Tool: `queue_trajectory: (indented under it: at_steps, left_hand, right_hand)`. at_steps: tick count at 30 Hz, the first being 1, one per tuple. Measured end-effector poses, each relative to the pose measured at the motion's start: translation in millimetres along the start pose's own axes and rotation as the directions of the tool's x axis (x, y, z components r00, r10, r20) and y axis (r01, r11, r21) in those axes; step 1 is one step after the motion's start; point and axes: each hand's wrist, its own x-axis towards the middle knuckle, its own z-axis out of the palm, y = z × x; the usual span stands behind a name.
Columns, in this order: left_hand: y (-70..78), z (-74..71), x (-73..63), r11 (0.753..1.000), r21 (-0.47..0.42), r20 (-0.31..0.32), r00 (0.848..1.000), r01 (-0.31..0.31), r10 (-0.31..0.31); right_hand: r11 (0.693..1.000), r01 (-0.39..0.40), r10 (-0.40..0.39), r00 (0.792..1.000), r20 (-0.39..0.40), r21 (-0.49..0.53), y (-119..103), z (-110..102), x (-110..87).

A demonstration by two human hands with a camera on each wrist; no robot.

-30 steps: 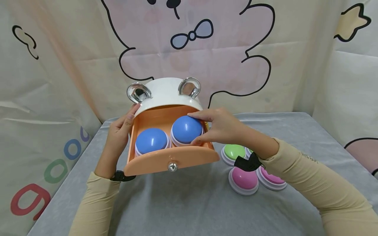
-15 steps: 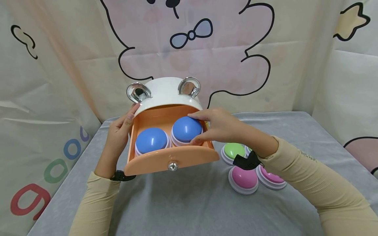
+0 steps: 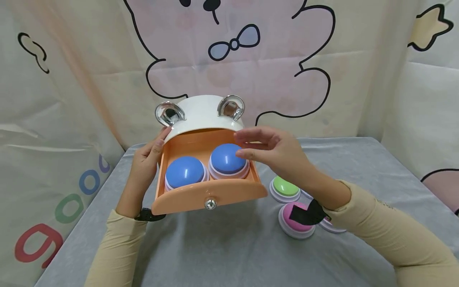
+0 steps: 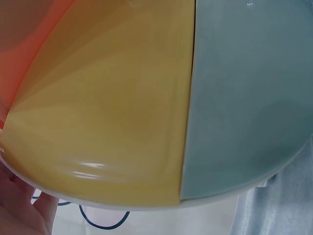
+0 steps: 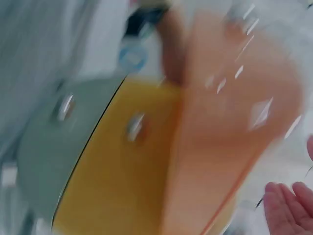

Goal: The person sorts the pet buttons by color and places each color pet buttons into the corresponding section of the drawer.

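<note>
In the head view, my left hand [image 3: 142, 169] grips the left side of a rounded white drawer box [image 3: 202, 113] with two silvery ear-shaped loops. Its orange drawer [image 3: 236, 194] is pulled out, a round silver knob on the front. Two blue domed push buttons [image 3: 184, 172] with pale rims lie side by side inside. My right hand [image 3: 276, 149] is over the drawer's right side, fingers extended, its thumb tip overlapping the right blue button [image 3: 226, 159]. The right wrist view, blurred, shows a yellow drawer [image 5: 124, 161] and a grey-green drawer [image 5: 58, 142] beside the orange one.
On the grey cloth [image 3: 222, 251] to the right stand a green push button [image 3: 285, 186] and a pink one [image 3: 292, 227]. Another beside them is mostly hidden by my right wrist's black strap. A printed curtain [image 3: 272, 87] hangs behind the table.
My right hand has let go of the right blue button and drawn back slightly up and right, its fingers straightened. The left hand and the box have stayed put.
</note>
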Motion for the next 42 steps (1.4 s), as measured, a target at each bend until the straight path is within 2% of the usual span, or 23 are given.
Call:
queue_trajectory:
  at_steps: [1, 3, 5, 7, 9, 12, 14, 16, 18, 20, 21, 25, 27, 29, 31, 36, 39, 42]
  left_hand:
    - [-0.4, 0.2, -0.1, 1.0, -0.005, 0.001, 1.0, -0.003, 0.003]
    - [-0.9, 0.2, -0.4, 1.0, -0.013, 0.002, 1.0, -0.005, 0.005]
    - [-0.8, -0.1, -0.4, 1.0, -0.022, 0.002, 1.0, -0.009, 0.009]
    - [-0.5, -0.3, -0.2, 0.999, -0.03, -0.001, 1.0, -0.013, 0.013]
    - [-0.3, -0.3, 0.0, 0.999, -0.032, -0.001, 1.0, -0.018, 0.018]
    - [-0.4, 0.3, 0.4, 0.999, -0.043, 0.002, 1.0, -0.027, 0.027]
    - [0.1, 0.2, 1.0, 0.999, -0.045, 0.003, 1.0, -0.031, 0.031]
    - [0.7, 0.1, 1.2, 0.999, -0.042, 0.003, 0.999, -0.032, 0.032]
    - [1.3, 0.2, 1.3, 0.999, -0.039, 0.004, 1.0, -0.029, 0.029]
    - [1.7, 0.4, 1.2, 0.999, -0.037, 0.006, 1.0, -0.028, 0.029]
    - [1.7, 0.5, 1.2, 0.999, -0.038, 0.006, 1.0, -0.029, 0.029]
    - [1.5, 0.8, 0.9, 0.999, -0.038, 0.002, 1.0, -0.028, 0.028]
    - [1.5, 0.9, 0.8, 0.999, -0.04, 0.0, 1.0, -0.03, 0.03]
    - [1.3, 1.0, 0.8, 0.999, -0.038, 0.0, 0.999, -0.033, 0.033]
    - [0.7, 1.3, 1.0, 0.999, -0.039, 0.0, 1.0, -0.032, 0.032]
    - [-1.4, 2.0, 1.3, 0.999, -0.038, 0.004, 1.0, -0.019, 0.019]
    - [-1.5, 1.5, 1.2, 0.999, -0.04, 0.004, 1.0, -0.015, 0.015]
    - [-1.0, 0.7, 0.9, 0.999, -0.041, 0.003, 1.0, -0.008, 0.009]
  right_hand:
    - [0.999, -0.001, 0.001, 1.0, -0.009, 0.048, -4, 1, -8.1]
    - [0.989, -0.011, 0.007, 1.0, 0.026, 0.148, -13, 5, -24.3]
    - [0.972, -0.02, 0.002, 0.997, 0.078, 0.236, -18, 9, -39.5]
    - [0.952, -0.009, -0.019, 0.996, 0.089, 0.307, -22, 13, -53.6]
    - [0.936, 0.072, -0.094, 0.995, 0.047, 0.343, -22, 15, -64.6]
    - [0.908, 0.21, -0.217, 0.976, -0.022, 0.362, -18, 12, -75.7]
    - [0.882, 0.234, -0.262, 0.965, 0.013, 0.409, -14, 12, -80.1]
    - [0.868, 0.116, -0.196, 0.973, 0.119, 0.483, -12, 15, -83.7]
    - [0.851, -0.049, -0.096, 0.964, 0.246, 0.523, -9, 20, -86.7]
    - [0.82, -0.24, 0.045, 0.932, 0.36, 0.519, -8, 27, -88.1]
    - [0.798, -0.324, 0.111, 0.907, 0.405, 0.507, -7, 31, -88.6]
    - [0.741, -0.499, 0.245, 0.823, 0.512, 0.448, 1, 44, -87.3]
    - [0.722, -0.525, 0.256, 0.807, 0.532, 0.45, 6, 51, -86.3]
    - [0.698, -0.544, 0.267, 0.801, 0.535, 0.466, 9, 57, -85.7]
    - [0.668, -0.554, 0.276, 0.804, 0.527, 0.496, 10, 62, -85.3]
    - [0.613, -0.551, 0.296, 0.825, 0.482, 0.566, 8, 72, -82.5]
    - [0.589, -0.533, 0.292, 0.841, 0.455, 0.607, 7, 76, -79.8]
    - [0.578, -0.509, 0.278, 0.858, 0.432, 0.638, 7, 79, -76.7]
